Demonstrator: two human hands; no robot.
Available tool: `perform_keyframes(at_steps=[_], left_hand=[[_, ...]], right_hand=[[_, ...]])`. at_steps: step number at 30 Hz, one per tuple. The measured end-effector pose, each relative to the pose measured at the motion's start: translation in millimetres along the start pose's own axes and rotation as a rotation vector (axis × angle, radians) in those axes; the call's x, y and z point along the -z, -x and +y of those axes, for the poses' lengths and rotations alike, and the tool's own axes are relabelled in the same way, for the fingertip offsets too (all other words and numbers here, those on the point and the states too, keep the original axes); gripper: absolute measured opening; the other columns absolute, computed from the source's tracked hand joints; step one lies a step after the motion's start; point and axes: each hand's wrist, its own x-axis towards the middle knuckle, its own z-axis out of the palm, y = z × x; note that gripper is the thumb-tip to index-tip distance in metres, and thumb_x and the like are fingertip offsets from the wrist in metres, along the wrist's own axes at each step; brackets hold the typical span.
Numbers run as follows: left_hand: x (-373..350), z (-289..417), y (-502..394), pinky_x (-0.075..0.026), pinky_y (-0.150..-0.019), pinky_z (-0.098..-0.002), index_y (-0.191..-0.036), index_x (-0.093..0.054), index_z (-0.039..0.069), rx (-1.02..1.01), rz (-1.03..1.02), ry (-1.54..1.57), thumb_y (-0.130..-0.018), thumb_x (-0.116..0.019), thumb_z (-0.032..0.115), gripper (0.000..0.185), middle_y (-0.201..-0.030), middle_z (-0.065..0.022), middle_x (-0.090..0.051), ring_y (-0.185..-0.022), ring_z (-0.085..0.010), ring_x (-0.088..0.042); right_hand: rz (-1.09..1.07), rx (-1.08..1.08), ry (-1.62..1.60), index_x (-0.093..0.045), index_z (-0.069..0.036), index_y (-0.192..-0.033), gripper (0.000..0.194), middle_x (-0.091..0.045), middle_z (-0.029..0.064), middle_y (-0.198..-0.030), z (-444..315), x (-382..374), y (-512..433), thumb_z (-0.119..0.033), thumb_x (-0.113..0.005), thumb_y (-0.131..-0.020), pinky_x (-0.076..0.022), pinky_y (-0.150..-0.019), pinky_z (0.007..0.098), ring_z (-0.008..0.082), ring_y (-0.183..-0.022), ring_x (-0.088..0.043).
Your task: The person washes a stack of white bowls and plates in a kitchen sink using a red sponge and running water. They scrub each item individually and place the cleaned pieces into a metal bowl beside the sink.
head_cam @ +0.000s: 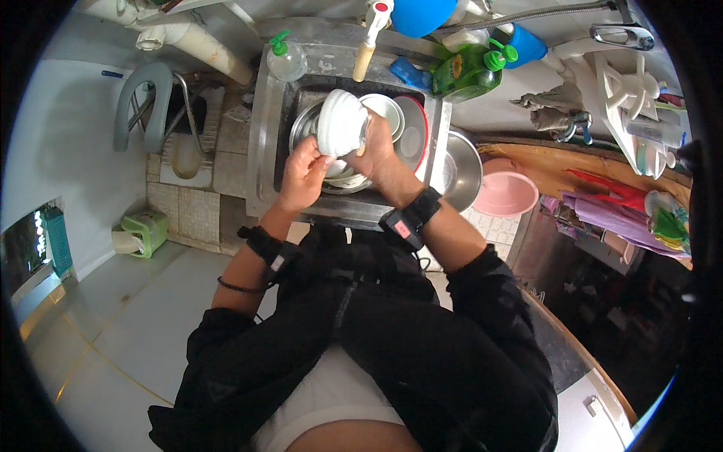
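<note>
A white bowl [339, 124], tilted on its side, is held above a stainless steel sink [264, 152]. My left hand [303, 175] grips its lower left rim with thumb and fingers. On the other side, my right hand [375, 148] is closed around the bowl, and part of its fingers is hidden. Below are a metal basin [298, 125] and several stacked dishes [345, 179], partly covered by my hands. A second white bowl [390, 110] and a red-rimmed white basin [414, 133] stand to the right in the sink. The faucet [367, 42] hangs over the sink's back edge.
A clear pump bottle [287, 61] stands at the back left rim. At the back right are a blue cloth or sponge [410, 73] and a green detergent bottle [466, 73]. Right of the sink sit a steel basin [463, 169] and a pink basin [506, 194].
</note>
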Motion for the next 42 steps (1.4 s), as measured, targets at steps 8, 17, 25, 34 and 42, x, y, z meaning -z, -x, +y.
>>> perform_keyframes(at_steps=[8, 17, 25, 34, 42], left_hand=[[8.2, 7.9, -8.3, -0.042, -0.108, -0.0412, -0.134, -0.050, 0.002, 0.292, 0.020, 0.689, -0.102, -0.053, 0.021, 0.037, -0.133, -0.0098, -0.058, -0.124, -0.0201, -0.055], [-11.9, 4.2, -10.7, -0.045, -0.102, -0.0369, -0.132, -0.052, 0.004, 0.326, 0.229, 0.683, -0.103, -0.051, 0.020, 0.034, -0.130, -0.0067, -0.058, -0.118, -0.0181, -0.057], [5.1, 1.2, -2.8, -0.045, -0.104, -0.0383, -0.132, -0.049, 0.002, 0.209, 0.156, 0.611, -0.104, -0.050, 0.021, 0.034, -0.127, -0.0080, -0.060, -0.119, -0.0185, -0.057], [19.4, -40.9, 20.4, -0.047, -0.093, -0.0280, -0.123, -0.057, 0.002, 0.178, 0.049, 0.009, -0.102, -0.052, 0.011, 0.024, -0.117, -0.0010, -0.062, -0.104, -0.0113, -0.058], [25.3, 0.2, 15.3, -0.044, -0.086, -0.0241, -0.126, -0.057, -0.002, 0.320, -0.244, 0.098, -0.100, -0.054, 0.011, 0.028, -0.109, -0.0002, -0.063, -0.097, -0.0058, -0.054]], right_hand=[[0.219, -0.316, -0.290, -0.060, 0.002, -0.109, 0.034, -0.067, 0.0140, -0.101, -2.8, 21.2, -21.5, -0.023, -0.039, -0.102, -0.0566, -0.082, 0.0408, 0.0274, -0.089, -0.068], [0.202, 0.973, 1.251, -0.050, 0.004, -0.132, 0.049, -0.053, 0.0284, -0.133, 3.0, -30.3, 26.4, -0.021, -0.058, -0.090, -0.0389, -0.106, 0.0462, 0.0426, -0.125, -0.050], [-0.010, 0.535, 0.983, -0.039, 0.001, -0.145, 0.059, -0.038, 0.0284, -0.150, 7.3, -4.1, 7.7, -0.016, -0.054, -0.091, -0.0453, -0.100, 0.0469, 0.0440, -0.121, -0.054], [-0.353, 0.725, 1.607, -0.068, -0.002, -0.110, 0.040, -0.070, 0.0182, -0.106, -14.0, -38.2, 8.8, -0.034, -0.062, -0.088, -0.0489, -0.094, 0.0449, 0.0342, -0.102, -0.066], [-0.317, -0.233, 0.655, -0.065, -0.005, -0.079, 0.035, -0.057, -0.0009, -0.071, -28.7, 14.8, -28.1, -0.035, -0.062, -0.096, -0.0412, -0.059, 0.0283, 0.0105, -0.064, -0.049]])
